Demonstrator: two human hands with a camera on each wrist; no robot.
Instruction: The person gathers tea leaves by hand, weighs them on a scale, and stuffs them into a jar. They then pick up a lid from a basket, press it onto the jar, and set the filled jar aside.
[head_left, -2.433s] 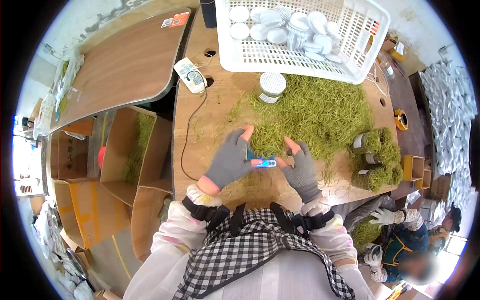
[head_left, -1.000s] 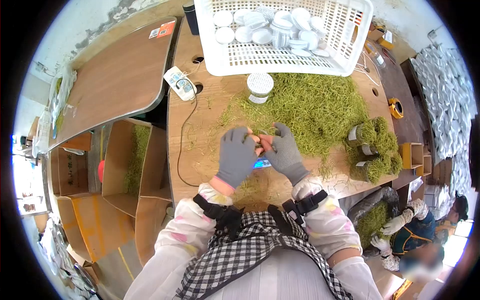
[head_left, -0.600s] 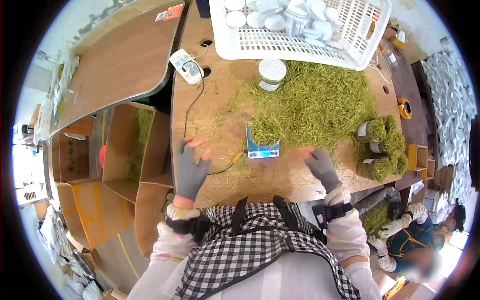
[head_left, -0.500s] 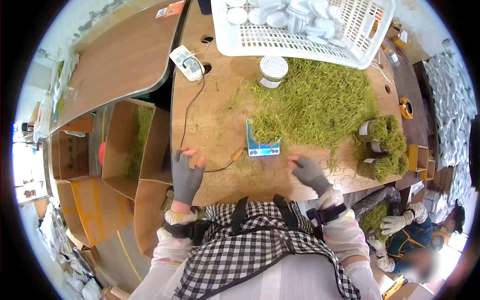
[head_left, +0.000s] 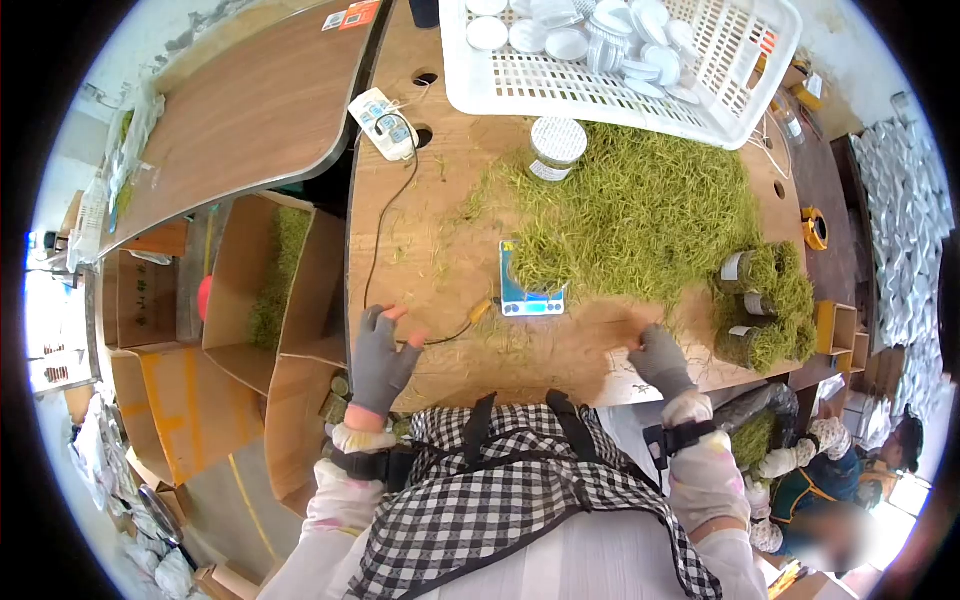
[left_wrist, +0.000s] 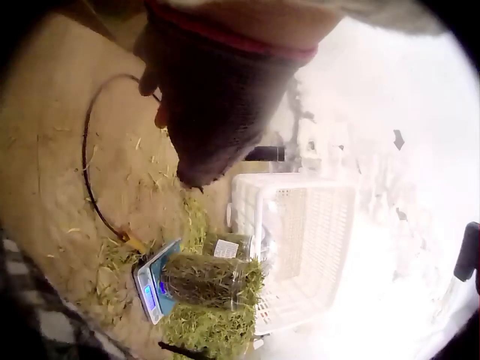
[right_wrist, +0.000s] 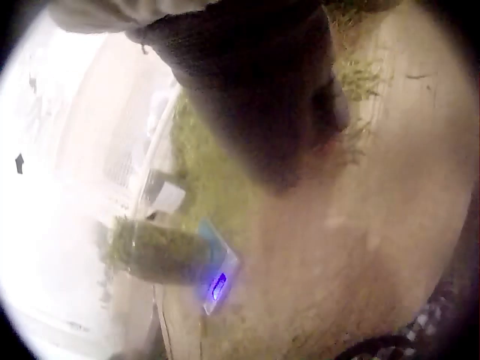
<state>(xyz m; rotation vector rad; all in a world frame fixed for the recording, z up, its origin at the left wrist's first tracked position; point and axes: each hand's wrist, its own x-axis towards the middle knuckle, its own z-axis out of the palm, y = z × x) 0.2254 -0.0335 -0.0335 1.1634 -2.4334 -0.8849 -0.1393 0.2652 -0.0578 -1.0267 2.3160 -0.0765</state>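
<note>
My left hand (head_left: pixel 383 358), in a grey glove with bare fingertips, hovers near the table's front left, its fingers relaxed and holding nothing. Off to the right, my gloved right hand (head_left: pixel 661 362) has loosely curled fingers with nothing visible in them. Between them, a small blue and white digital scale (head_left: pixel 531 308) has its display lit. On it stands a clear jar (left_wrist: pixel 202 281), packed with dried green stems that stick out over its rim. Both hands are apart from the jar. Behind the scale spreads a wide heap of the same stems (head_left: pixel 650 210).
A lidded, labelled jar (head_left: pixel 558 145) stands at the heap's back edge. Several filled jars (head_left: pixel 738 266) are grouped at the right. A white basket (head_left: pixel 620 118) holds round lids at the back. A cable (head_left: pixel 375 240) runs from the power strip (head_left: pixel 382 123). Another person (head_left: pixel 820 480) works at lower right.
Both hands were together over the jar on the scale about a second ago; they have since let go and drawn apart. In the last half second the right hand moved farther right.
</note>
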